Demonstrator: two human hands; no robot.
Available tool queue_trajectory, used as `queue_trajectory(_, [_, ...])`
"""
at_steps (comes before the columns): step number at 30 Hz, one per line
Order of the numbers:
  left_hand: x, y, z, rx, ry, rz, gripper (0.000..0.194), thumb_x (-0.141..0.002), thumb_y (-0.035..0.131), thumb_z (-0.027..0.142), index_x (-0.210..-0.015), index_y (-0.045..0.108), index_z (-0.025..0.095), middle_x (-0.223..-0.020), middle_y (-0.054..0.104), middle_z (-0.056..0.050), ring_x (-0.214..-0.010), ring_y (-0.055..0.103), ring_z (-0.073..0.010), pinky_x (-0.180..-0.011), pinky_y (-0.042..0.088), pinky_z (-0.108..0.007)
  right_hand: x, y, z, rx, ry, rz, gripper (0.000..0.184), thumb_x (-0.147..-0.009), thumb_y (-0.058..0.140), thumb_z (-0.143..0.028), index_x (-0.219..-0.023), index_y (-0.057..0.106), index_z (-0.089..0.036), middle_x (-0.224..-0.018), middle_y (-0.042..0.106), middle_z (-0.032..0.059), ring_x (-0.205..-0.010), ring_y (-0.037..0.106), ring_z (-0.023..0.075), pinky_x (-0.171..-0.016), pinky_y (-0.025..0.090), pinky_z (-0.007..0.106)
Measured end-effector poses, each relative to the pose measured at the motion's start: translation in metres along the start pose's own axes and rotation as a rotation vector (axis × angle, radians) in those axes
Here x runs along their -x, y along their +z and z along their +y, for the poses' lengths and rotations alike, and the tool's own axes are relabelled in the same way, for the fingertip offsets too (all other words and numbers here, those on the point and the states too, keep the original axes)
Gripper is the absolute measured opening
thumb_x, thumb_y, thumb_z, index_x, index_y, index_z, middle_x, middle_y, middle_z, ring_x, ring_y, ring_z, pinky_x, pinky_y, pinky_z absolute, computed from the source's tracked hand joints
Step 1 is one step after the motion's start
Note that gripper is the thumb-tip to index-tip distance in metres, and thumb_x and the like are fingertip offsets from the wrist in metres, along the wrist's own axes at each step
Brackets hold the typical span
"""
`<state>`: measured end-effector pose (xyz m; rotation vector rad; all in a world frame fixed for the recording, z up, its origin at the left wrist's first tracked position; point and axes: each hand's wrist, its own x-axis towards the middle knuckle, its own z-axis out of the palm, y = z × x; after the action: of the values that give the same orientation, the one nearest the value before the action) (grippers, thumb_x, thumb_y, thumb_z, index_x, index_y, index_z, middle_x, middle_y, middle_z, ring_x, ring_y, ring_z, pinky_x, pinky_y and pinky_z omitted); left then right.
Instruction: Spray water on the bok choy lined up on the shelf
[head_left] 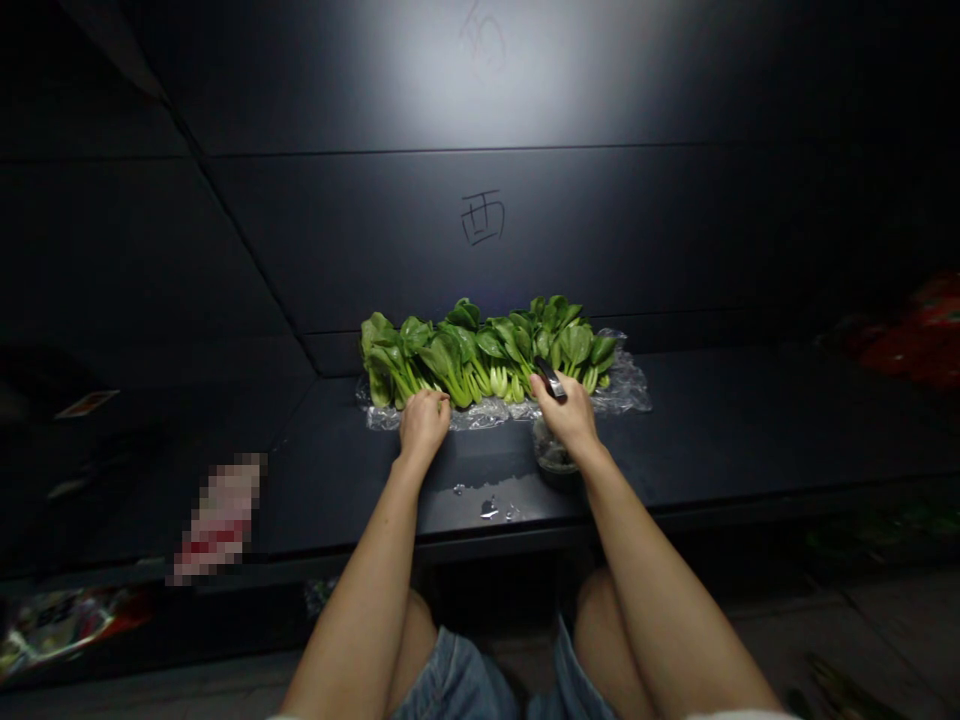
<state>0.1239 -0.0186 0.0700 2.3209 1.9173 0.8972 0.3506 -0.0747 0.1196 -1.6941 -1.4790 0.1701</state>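
A row of leafy bok choy (pixel 450 350) lies on crumpled clear plastic wrap (pixel 487 414) on a dark shelf (pixel 720 430), stems toward me. My left hand (pixel 425 425) is closed at the front edge of the wrap, by the stems on the left. Its curled fingers hide whatever may be in them. My right hand (pixel 568 410) is wrapped round the neck of a spray bottle (pixel 553 448) in front of the right part of the row. The bottle has a black head and a clear body, partly behind my hand and wrist.
Water drops (pixel 489 508) lie near the shelf's front edge. Behind the greens rises a dark panel (pixel 390 230) with a written character. Red packages (pixel 915 335) lie at far right, blurred. A pixelated patch covers something at left, and a shiny package (pixel 60 630) sits below the shelf.
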Motion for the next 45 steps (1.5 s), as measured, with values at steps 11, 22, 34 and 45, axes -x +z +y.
queue_trajectory(11, [0.0, -0.003, 0.002, -0.011, 0.004, -0.02, 0.036, -0.091, 0.042, 0.023, -0.105, 0.073, 0.012, -0.107, 0.071, -0.014, -0.105, 0.064, -0.0263, -0.098, 0.048, -0.037, 0.0, -0.003, 0.003, 0.101, 0.02, -0.042, 0.027, -0.089, 0.052, -0.041, -0.076, 0.066, -0.022, -0.075, 0.07, 0.0071, -0.072, 0.064, 0.0227, -0.058, 0.034, 0.026])
queue_trajectory(22, [0.001, -0.002, 0.003, -0.015, 0.002, -0.019, 0.036, -0.091, 0.042, 0.024, -0.105, 0.074, 0.013, -0.107, 0.071, -0.013, -0.105, 0.064, -0.0258, -0.098, 0.049, -0.037, 0.001, -0.009, 0.002, 0.201, 0.073, -0.17, 0.032, -0.091, 0.053, -0.045, -0.084, 0.073, -0.021, -0.083, 0.074, 0.0091, -0.079, 0.068, 0.0243, -0.06, 0.037, 0.026])
queue_trajectory(34, [0.0, -0.003, 0.004, -0.037, -0.004, -0.035, 0.036, -0.091, 0.042, 0.023, -0.106, 0.074, 0.013, -0.107, 0.071, -0.013, -0.105, 0.064, -0.0263, -0.099, 0.048, -0.037, 0.003, -0.016, -0.007, 0.267, 0.11, -0.327, 0.032, -0.094, 0.051, -0.042, -0.089, 0.074, -0.02, -0.09, 0.075, 0.0077, -0.091, 0.069, 0.0233, -0.068, 0.039, 0.024])
queue_trajectory(45, [0.0, -0.001, 0.0, -0.015, 0.019, -0.007, 0.035, -0.091, 0.043, 0.022, -0.104, 0.074, 0.012, -0.105, 0.072, -0.014, -0.103, 0.065, -0.0265, -0.098, 0.05, -0.039, 0.008, -0.002, -0.014, 0.232, 0.075, -0.354, 0.032, -0.094, 0.051, -0.042, -0.09, 0.074, -0.02, -0.092, 0.075, 0.0078, -0.09, 0.069, 0.0225, -0.063, 0.036, 0.024])
